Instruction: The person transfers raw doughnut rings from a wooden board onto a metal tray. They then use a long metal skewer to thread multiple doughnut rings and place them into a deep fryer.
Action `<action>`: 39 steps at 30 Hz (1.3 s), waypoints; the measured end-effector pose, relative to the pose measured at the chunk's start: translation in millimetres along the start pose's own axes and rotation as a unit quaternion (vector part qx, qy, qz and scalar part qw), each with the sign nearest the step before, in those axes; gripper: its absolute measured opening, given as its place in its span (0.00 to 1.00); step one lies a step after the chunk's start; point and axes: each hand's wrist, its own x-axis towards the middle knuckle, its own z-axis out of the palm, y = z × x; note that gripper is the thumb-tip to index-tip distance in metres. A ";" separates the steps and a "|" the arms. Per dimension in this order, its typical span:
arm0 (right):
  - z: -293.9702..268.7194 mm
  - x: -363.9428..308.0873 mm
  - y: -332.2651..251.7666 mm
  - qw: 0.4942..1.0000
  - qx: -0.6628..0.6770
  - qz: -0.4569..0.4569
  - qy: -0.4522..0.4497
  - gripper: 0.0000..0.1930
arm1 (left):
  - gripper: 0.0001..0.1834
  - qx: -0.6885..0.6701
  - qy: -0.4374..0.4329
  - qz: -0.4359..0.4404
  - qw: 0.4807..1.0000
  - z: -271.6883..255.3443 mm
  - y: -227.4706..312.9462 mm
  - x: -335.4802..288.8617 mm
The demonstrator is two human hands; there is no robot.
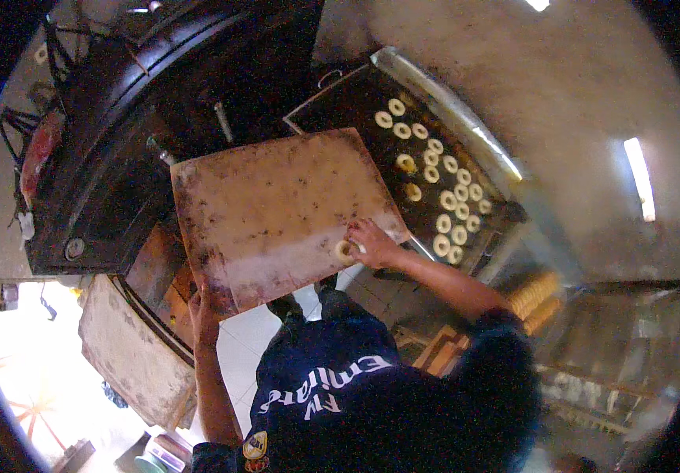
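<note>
A large flour-dusted wooden board [269,197] stretches out in front of me, tilted, with dark specks over its top. My left hand [201,306] grips its near left corner, the fingers partly hidden beneath. On the near right part of the board lies a pale dough ring [345,252]. The fingers of my right hand [369,243] are closed on the ring's right side. Beyond the board's right edge, several pale rings float in a wide pan of dark oil [379,162], and a couple of them look yellower.
A metal rim [450,110] borders the pan's far side. A big dark metal machine [111,150] stands at the left, and another whitish board [131,355] leans below it. Rows of golden rings [535,301] are at the right, near my right elbow. Pale tiles [237,347] show underfoot.
</note>
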 end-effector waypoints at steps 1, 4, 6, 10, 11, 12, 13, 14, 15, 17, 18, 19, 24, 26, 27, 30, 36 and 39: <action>-0.6 2.8 -5.0 0.999 -0.025 0.018 -0.011 0.23 | 0.29 -0.021 -0.014 -0.015 1.000 -2.0 -1.2 1.0; -12.3 13.0 -3.0 0.993 -0.054 0.088 -0.049 0.24 | 0.29 -0.009 0.010 -0.001 1.000 0.6 -6.1 -9.8; -26.1 33.8 31.7 0.985 -0.045 0.160 -0.056 0.27 | 0.29 -0.006 0.029 -0.015 0.999 -16.2 -17.1 -23.6; -30.3 44.6 162.0 0.910 -0.228 0.309 0.160 0.32 | 0.28 -0.125 0.150 -0.017 0.981 -35.0 -43.1 -83.7; -39.6 38.2 189.7 0.862 -0.274 0.343 0.252 0.33 | 0.26 -0.127 0.112 -0.026 0.985 -61.1 -62.8 -103.5; -58.9 58.5 193.9 0.906 -0.207 0.352 0.114 0.28 | 0.26 -0.120 0.091 -0.035 0.988 -92.9 -83.9 -133.1; -44.0 57.6 181.1 0.926 -0.205 0.225 0.222 0.24 | 0.27 0.046 0.152 0.158 0.975 -110.0 -102.8 -172.3; -34.3 48.8 172.4 0.917 -0.231 0.097 0.310 0.20 | 0.26 0.125 0.179 0.178 0.960 -115.9 -95.6 -204.8; -15.3 48.2 157.8 0.933 -0.204 0.068 0.287 0.22 | 0.26 0.179 0.207 0.153 0.949 -122.0 -83.6 -246.8; 24.0 55.3 63.8 0.978 -0.062 0.101 0.173 0.25 | 0.28 0.188 0.301 0.097 0.930 -125.2 -80.4 -357.0; 42.2 52.1 23.7 0.983 -0.022 0.065 0.167 0.24 | 0.27 0.136 0.340 0.085 0.927 -126.0 -87.8 -394.4; 58.2 43.9 -11.7 0.986 0.017 0.037 0.160 0.23 | 0.26 0.083 0.381 0.075 0.918 -125.5 -96.1 -430.8; 169.1 32.0 -143.1 0.973 0.218 0.059 0.049 0.22 | 0.26 -0.023 0.376 -0.017 0.926 -166.3 -114.2 -379.8; 190.4 56.9 -231.3 0.958 0.282 0.040 0.011 0.23 | 0.26 -0.056 0.282 -0.028 0.957 -174.3 -104.2 -278.8; 200.3 75.9 -278.5 0.948 0.318 0.014 0.011 0.23 | 0.26 -0.053 0.228 -0.029 0.972 -170.4 -92.6 -229.6; 188.4 132.9 -385.2 0.914 0.396 -0.072 0.041 0.23 | 0.26 -0.014 0.043 -0.031 0.998 -128.0 -82.2 -96.2; 126.1 60.9 -478.3 0.845 0.456 -0.106 0.259 0.24 | 0.26 0.111 -0.276 -0.016 0.955 -62.6 -49.8 -20.8; 101.1 7.9 -532.3 0.808 0.458 -0.129 0.349 0.25 | 0.26 0.146 -0.364 -0.025 0.920 -46.4 -41.1 -42.2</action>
